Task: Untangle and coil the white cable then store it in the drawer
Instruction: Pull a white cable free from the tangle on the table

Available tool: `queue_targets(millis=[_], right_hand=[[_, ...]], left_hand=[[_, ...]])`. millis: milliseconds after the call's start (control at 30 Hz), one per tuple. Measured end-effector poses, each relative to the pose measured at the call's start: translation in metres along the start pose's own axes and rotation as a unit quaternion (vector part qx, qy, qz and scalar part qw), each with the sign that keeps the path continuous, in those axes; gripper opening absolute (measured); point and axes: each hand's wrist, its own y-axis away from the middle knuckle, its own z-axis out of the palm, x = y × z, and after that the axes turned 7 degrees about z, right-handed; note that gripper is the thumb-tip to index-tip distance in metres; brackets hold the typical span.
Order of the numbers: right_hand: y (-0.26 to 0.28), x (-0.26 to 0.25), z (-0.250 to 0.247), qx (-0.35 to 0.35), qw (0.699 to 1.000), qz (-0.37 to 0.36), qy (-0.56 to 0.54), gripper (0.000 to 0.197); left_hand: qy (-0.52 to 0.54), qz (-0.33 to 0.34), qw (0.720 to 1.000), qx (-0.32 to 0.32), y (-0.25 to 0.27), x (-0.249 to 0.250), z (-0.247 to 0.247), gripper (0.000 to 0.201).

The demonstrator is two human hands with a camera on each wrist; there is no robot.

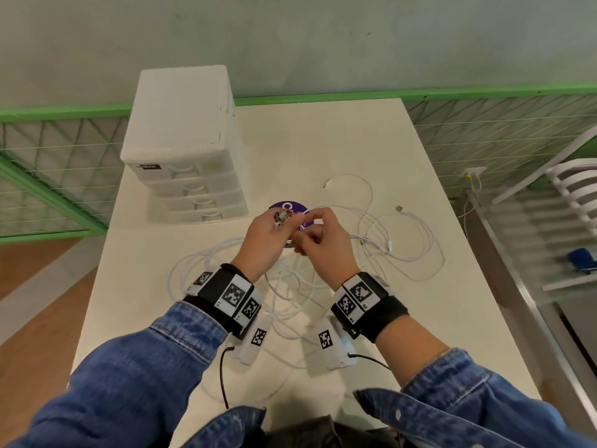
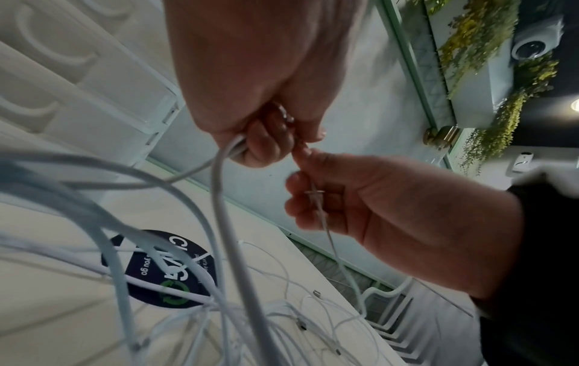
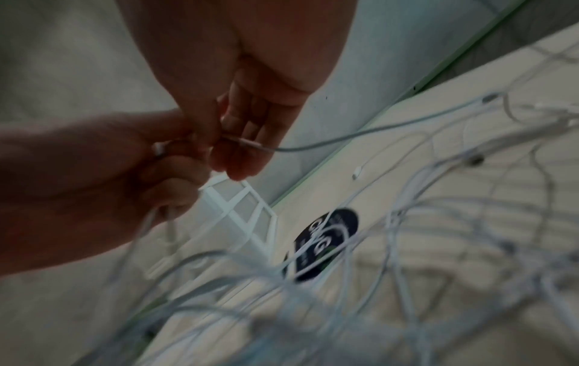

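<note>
A tangle of white cable (image 1: 400, 240) sprawls over the cream table (image 1: 323, 140), with loops under my wrists. My left hand (image 1: 271, 234) is raised above the table's middle and grips a bundle of cable strands (image 2: 225, 158), a plug end sticking out between its fingers (image 1: 280, 218). My right hand (image 1: 318, 234) meets it fingertip to fingertip and pinches a thin strand (image 2: 322, 213) that hangs down to the tangle. In the right wrist view that strand (image 3: 313, 147) trails off to the right. The white drawer unit (image 1: 184, 147) stands at the back left, all drawers closed.
A round purple sticker (image 1: 287, 210) lies on the table just behind my hands. Loose plug ends lie at the right (image 1: 400, 208) and back (image 1: 326, 184). A white slatted chair (image 1: 571, 189) stands beyond the table's right edge. A green railing (image 1: 452, 92) runs behind.
</note>
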Motion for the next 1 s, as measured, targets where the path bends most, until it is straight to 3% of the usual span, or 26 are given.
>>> queue_targets(millis=[67, 167, 233, 333, 367, 433, 567, 700, 800, 900, 1000], right_hand=[[-0.016, 0.004, -0.019, 0.005, 0.997, 0.002, 0.071, 0.020], [-0.058, 0.025, -0.066, 0.079, 0.976, 0.032, 0.199, 0.026], [-0.085, 0.047, -0.105, 0.139, 0.925, 0.095, 0.340, 0.031], [-0.102, 0.082, -0.148, 0.161, 0.803, 0.224, 0.528, 0.032], [-0.101, 0.091, -0.155, 0.162, 0.775, 0.254, 0.555, 0.035], [-0.095, 0.104, -0.162, 0.172, 0.754, 0.285, 0.567, 0.039], [-0.088, 0.118, -0.159, 0.173, 0.782, 0.294, 0.521, 0.042], [-0.082, 0.112, -0.153, 0.175, 0.845, 0.261, 0.433, 0.032], [-0.072, 0.090, -0.139, 0.187, 0.909, 0.178, 0.327, 0.026], [-0.056, 0.056, -0.114, 0.186, 0.950, 0.098, 0.233, 0.026], [-0.035, 0.015, -0.082, 0.120, 0.987, 0.039, 0.095, 0.017]], left_hand=[[-0.025, 0.006, 1.000, 0.005, -0.005, -0.003, -0.001, 0.017], [-0.026, -0.011, 0.999, 0.017, -0.014, -0.012, -0.006, 0.019], [-0.025, -0.016, 0.999, 0.016, -0.019, -0.017, -0.007, 0.024], [-0.011, -0.035, 0.999, 0.001, -0.024, -0.022, -0.005, 0.029], [-0.008, -0.041, 0.999, -0.005, -0.025, -0.024, -0.004, 0.032], [-0.011, -0.046, 0.999, -0.019, -0.026, -0.029, -0.001, 0.036], [-0.003, -0.049, 0.999, -0.022, -0.025, -0.032, 0.009, 0.035], [-0.009, -0.045, 0.999, -0.008, -0.022, -0.030, 0.015, 0.035], [0.011, -0.039, 0.999, 0.001, -0.017, -0.023, 0.016, 0.037], [0.053, -0.024, 0.998, 0.020, -0.011, -0.014, 0.013, 0.036], [0.099, -0.026, 0.994, 0.047, -0.007, -0.004, 0.008, 0.035]])
